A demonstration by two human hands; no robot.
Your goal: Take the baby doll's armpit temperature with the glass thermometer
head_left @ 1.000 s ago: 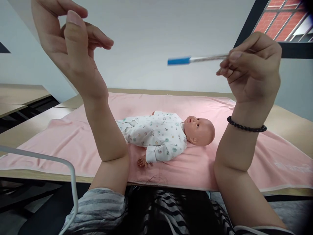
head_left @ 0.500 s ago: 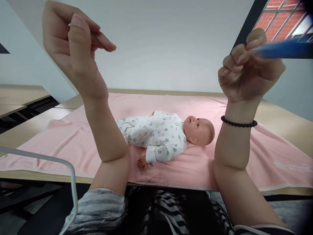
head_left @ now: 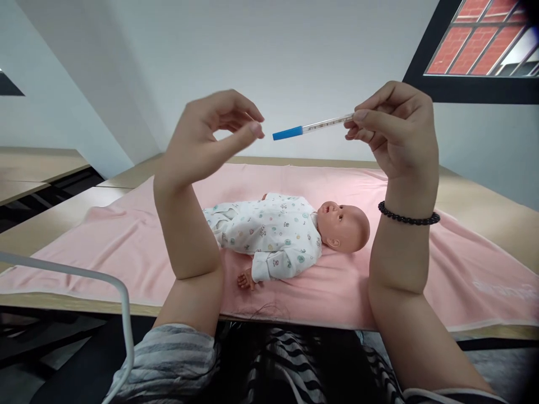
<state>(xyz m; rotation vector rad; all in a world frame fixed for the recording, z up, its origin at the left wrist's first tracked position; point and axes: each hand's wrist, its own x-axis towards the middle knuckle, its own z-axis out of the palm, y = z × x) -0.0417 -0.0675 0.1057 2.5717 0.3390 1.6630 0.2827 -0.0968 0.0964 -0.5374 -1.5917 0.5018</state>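
Observation:
Thumb and fingertips of my right hand pinch the clear end of a slim glass thermometer, raised above the table. Its blue cap points left and tilts slightly down. Just short of that cap is my left hand, holding nothing, its fingers loosely curved and the thumb close to the fingertips. Below both hands a baby doll lies on its back in a white printed suit, head to the right; my left forearm hides its feet.
A pink blanket lies under the doll across the wooden table. At lower left a white metal rail curves in front of my arm. Behind are a pale wall and a barred window.
The thermometer has swung from the upper right to between my hands, blue cap now leftward. My right hand has turned and come lower; my left hand has moved right and down towards the cap.

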